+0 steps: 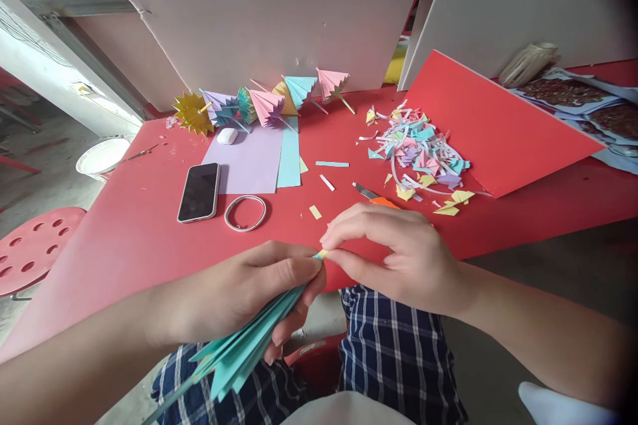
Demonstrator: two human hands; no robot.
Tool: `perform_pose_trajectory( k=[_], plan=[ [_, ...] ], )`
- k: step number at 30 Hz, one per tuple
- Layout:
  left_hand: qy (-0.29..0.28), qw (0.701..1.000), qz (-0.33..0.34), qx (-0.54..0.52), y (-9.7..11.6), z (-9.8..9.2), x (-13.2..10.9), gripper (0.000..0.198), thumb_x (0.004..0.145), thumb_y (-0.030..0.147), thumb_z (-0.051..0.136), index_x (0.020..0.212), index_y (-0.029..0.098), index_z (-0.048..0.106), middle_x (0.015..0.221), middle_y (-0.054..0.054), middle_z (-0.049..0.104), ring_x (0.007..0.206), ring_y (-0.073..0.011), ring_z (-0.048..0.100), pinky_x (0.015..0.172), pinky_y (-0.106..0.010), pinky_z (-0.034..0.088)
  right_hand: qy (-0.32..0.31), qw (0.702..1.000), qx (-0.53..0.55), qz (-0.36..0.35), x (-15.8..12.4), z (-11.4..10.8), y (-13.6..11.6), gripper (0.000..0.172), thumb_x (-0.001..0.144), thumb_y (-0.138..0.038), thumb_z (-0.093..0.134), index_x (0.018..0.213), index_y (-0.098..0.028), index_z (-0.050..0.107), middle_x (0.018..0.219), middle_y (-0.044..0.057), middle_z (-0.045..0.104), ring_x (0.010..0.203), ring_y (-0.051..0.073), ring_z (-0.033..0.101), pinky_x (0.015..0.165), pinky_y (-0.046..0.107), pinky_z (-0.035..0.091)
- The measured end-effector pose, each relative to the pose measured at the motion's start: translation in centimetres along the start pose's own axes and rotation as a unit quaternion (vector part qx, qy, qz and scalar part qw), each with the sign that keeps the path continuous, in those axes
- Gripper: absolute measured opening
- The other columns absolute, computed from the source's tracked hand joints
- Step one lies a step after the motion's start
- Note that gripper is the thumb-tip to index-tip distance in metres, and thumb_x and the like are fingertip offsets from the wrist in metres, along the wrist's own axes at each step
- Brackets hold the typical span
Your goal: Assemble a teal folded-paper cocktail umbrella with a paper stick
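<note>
A folded teal paper umbrella (254,339) lies across my left hand (259,285), which is closed round its gathered pleats. Its wide pleated end and a thin stick (172,402) point down toward my lap. At the narrow tip, my right hand (393,252) pinches a small yellow paper strip (323,254) between thumb and fingertips. The strip touches the tip of the umbrella. Just beyond my right hand lies an orange utility knife (381,199), its handle partly hidden by the hand.
Several finished paper umbrellas (266,106) stand along the back of the red table (164,259). Nearer are a phone (199,192), a bangle (245,214), a white earbud case (227,136) and purple paper (249,166). Paper scraps (419,146) lie by a red board (488,126).
</note>
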State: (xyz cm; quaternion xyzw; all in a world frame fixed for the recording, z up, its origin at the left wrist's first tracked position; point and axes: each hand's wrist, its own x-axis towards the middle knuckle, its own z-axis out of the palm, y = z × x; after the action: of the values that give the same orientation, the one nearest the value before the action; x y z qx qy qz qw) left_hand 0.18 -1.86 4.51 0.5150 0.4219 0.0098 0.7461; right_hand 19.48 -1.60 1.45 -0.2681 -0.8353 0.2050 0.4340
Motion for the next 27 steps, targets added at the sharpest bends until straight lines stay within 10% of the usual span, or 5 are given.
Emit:
perform_pose_trajectory(
  k=[11, 22, 27],
  plan=[
    [0.102, 0.957, 0.012, 0.272, 0.7, 1.1, -0.6, 0.035, 0.088, 0.043, 0.032, 0.063, 0.020, 0.041, 0.055, 0.005, 0.047, 0.047, -0.0078, 0.037, 0.044, -0.019, 0.032, -0.099, 0.962, 0.114, 0.229, 0.4, -0.8, -1.0, 0.009, 0.075, -0.011, 0.058, 0.073, -0.019, 0.059, 0.072, -0.004, 0.065, 0.069, 0.007, 0.063, 0.065, 0.014, 0.052],
    [0.202, 0.793, 0.114, 0.563, -1.2, 0.7, 0.7, 0.032, 0.091, 0.040, 0.026, 0.070, 0.020, 0.041, 0.049, 0.004, 0.036, 0.039, -0.0083, 0.023, 0.040, -0.027, 0.012, -0.087, 0.964, 0.098, 0.231, 0.2, -0.4, -0.7, 0.012, 0.077, -0.009, 0.058, 0.080, -0.020, 0.062, 0.079, -0.004, 0.069, 0.076, 0.008, 0.066, 0.069, 0.016, 0.055],
    [0.224, 0.766, 0.086, 0.596, -0.9, 0.3, 0.9, 0.040, 0.092, 0.044, 0.020, 0.081, 0.020, 0.050, 0.049, 0.003, 0.038, 0.039, -0.0094, 0.023, 0.041, -0.027, 0.011, -0.048, 0.982, 0.060, 0.173, -0.2, 0.0, 0.1, 0.012, 0.078, -0.011, 0.061, 0.085, -0.019, 0.066, 0.083, -0.002, 0.072, 0.077, 0.009, 0.068, 0.071, 0.018, 0.056]
  ],
)
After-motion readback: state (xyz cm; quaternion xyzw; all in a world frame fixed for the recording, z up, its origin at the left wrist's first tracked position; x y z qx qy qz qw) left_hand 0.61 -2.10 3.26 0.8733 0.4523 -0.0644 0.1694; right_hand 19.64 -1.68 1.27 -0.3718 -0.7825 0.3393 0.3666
